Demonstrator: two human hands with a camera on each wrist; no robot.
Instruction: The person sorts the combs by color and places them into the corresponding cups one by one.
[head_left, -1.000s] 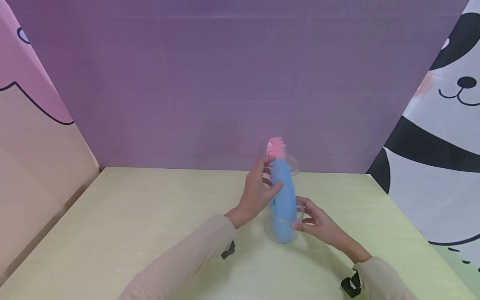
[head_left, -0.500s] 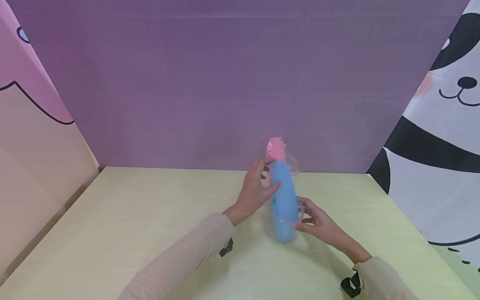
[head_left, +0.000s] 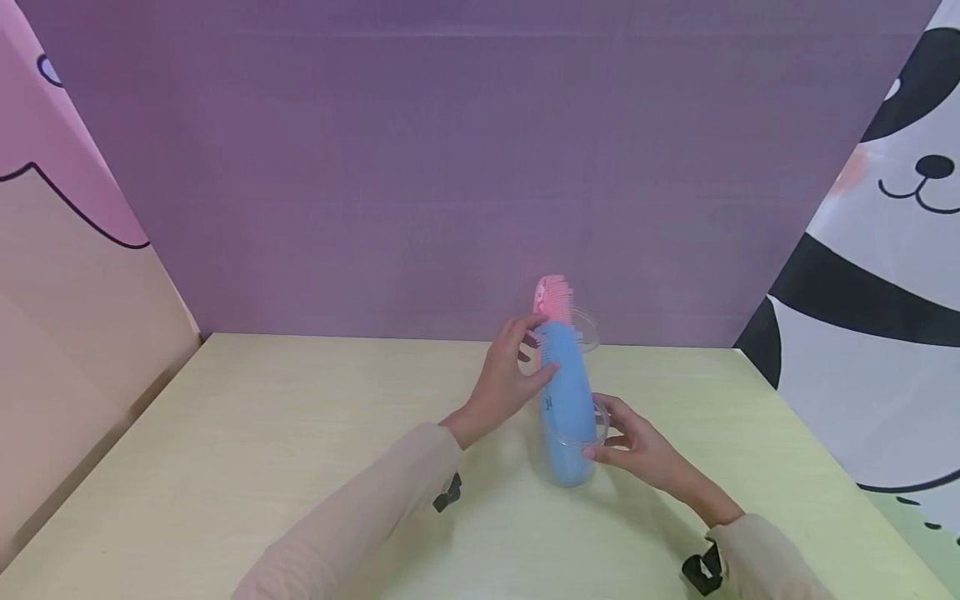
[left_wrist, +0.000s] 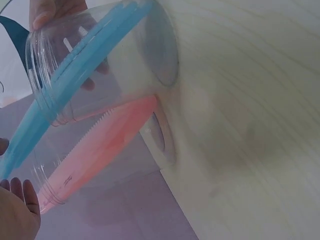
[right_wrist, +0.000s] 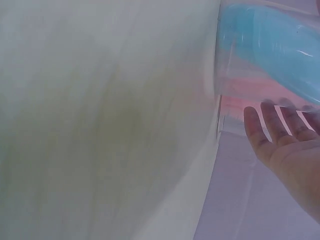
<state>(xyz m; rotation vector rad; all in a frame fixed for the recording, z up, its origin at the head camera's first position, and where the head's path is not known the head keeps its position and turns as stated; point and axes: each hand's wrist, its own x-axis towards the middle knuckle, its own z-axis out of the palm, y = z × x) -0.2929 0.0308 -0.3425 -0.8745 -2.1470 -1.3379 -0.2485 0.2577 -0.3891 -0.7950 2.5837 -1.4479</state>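
Note:
A blue comb [head_left: 567, 392] leans inside a clear jar [left_wrist: 120, 75], its toothed upper end standing out past the rim. My right hand [head_left: 637, 442] holds the jar at its right side, thumb on the near wall and fingers round the far side. By the comb's upper end is my left hand [head_left: 506, 379]. Its fingers and thumb are spread at the comb's left edge, with the thumb tip overlapping that edge in the head view. Behind, a pink comb [head_left: 553, 298] stands in a second clear jar [left_wrist: 52, 192], mostly hidden by the blue comb.
The pale wooden table [head_left: 300, 442] reaches back to a purple backdrop [head_left: 375, 183]. A panda-print panel [head_left: 885, 275] borders the right side, and a pink and beige panel [head_left: 67, 292] the left.
My left hand has drawn slightly left and down, its thumb sliding back toward the blue comb's edge. The comb's top sits slightly lower. The right hand and jars have not visibly moved.

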